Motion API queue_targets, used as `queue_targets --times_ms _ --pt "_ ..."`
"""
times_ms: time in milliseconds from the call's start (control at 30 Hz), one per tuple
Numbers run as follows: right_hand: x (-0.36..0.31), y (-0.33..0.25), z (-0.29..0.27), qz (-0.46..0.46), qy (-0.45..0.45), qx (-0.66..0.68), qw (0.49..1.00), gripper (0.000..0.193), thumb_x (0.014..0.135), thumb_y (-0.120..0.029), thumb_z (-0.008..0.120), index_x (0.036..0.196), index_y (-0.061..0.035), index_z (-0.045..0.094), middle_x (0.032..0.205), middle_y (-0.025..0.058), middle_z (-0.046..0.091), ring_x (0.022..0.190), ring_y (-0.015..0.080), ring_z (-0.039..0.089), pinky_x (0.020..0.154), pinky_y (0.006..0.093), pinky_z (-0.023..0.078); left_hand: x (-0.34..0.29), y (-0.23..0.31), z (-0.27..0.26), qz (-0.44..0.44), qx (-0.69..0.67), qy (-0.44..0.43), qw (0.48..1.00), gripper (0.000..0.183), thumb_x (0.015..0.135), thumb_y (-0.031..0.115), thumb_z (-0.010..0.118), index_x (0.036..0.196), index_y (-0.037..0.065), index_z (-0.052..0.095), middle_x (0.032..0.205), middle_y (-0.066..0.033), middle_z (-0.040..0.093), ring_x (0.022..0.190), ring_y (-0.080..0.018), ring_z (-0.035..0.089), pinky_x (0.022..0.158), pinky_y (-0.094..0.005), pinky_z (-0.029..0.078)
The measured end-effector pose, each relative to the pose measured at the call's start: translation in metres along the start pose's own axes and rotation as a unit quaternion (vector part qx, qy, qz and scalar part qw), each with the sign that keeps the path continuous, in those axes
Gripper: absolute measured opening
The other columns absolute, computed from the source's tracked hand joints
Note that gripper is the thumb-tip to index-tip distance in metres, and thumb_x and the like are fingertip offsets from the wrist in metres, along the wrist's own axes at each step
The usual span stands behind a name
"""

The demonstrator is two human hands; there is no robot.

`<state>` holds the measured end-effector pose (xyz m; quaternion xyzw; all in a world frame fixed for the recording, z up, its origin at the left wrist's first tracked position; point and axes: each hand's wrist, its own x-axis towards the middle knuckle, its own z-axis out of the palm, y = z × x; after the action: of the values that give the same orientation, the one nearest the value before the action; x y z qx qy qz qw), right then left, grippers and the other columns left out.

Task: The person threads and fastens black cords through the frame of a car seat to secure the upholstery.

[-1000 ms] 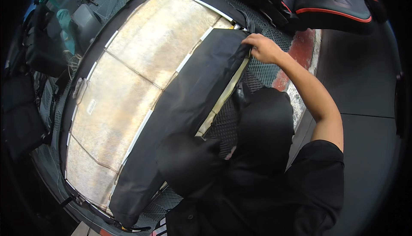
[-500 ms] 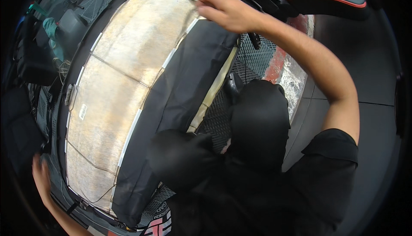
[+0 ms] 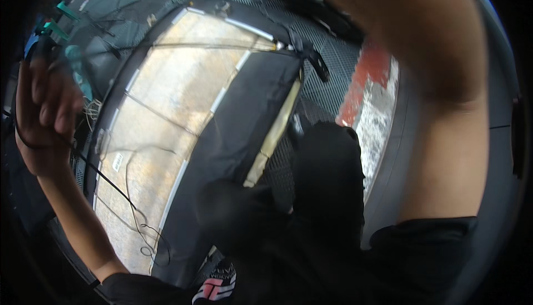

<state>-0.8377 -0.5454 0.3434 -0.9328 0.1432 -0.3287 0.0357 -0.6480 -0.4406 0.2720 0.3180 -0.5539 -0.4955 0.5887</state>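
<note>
A large cushion panel lies on a metal mesh table: bare beige foam on its left, a black fabric cover drawn over its right side. My left hand is raised at the far left, beside the panel's edge, fingers curled on a thin black cord that runs taut down onto the foam and ends in loose loops. My right forearm rises across the upper right; its hand is out of the picture above.
My black-clad knees press against the panel's near edge. A red and white patch marks the table's right rim, with grey floor beyond. Green clips and dark gear lie at the upper left.
My left hand has risen from the panel's lower left edge, drawing the cord up. My right hand left the cover's top corner and went up out of view.
</note>
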Motion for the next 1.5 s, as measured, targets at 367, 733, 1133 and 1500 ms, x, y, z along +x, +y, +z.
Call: queue_targets --times_ms 367,733,1133,1500 --pt "-0.349 0.127 0.003 0.381 -0.329 0.098 0.858 0.056 0.089 -0.04 0.07 0.129 -0.0019 0.063 0.121 0.0179 0.067 0.115 0.0301 0.063 0.101 0.0423 0.048 -0.259 0.125 -0.33 -0.254 0.289 0.187 0.904 0.05 0.099 0.033 0.063 0.141 0.008 0.05 0.088 0.0051 0.05 0.063 -0.0022 0.039 0.066 -0.0191 0.041" --pt "-0.444 0.177 0.007 0.449 -0.167 -0.044 0.877 0.029 0.091 -0.015 0.059 0.115 -0.0014 0.068 0.107 0.0201 0.071 0.104 0.0361 0.068 0.093 0.044 0.052 -0.432 0.198 -0.374 -0.031 0.202 0.736 0.646 0.045 0.091 0.023 0.066 0.136 0.019 0.061 0.146 -0.0032 0.057 0.13 -0.0284 0.057 0.099 -0.0532 0.052" --pt "-0.546 0.092 0.077 0.692 0.037 0.236 0.681 0.041 0.089 -0.017 0.066 0.123 0.0062 0.06 0.111 0.0176 0.069 0.104 0.0258 0.066 0.095 0.0366 0.052 -0.079 -0.077 -0.181 -0.097 0.741 0.15 0.647 0.039 0.098 0.02 0.063 0.13 -0.002 0.062 0.128 -0.0199 0.066 0.121 -0.027 0.062 0.104 -0.0341 0.045" --pt "-0.592 0.117 0.173 0.641 0.325 0.314 0.62 0.041 0.09 -0.016 0.07 0.121 0.0087 0.056 0.107 0.0213 0.069 0.091 0.0233 0.07 0.08 0.0342 0.054 0.014 -0.358 0.29 0.152 0.655 -0.436 0.598 0.04 0.078 0.029 0.076 0.107 0.009 0.057 0.102 -0.0083 0.051 0.098 -0.0256 0.053 0.08 -0.039 0.043"
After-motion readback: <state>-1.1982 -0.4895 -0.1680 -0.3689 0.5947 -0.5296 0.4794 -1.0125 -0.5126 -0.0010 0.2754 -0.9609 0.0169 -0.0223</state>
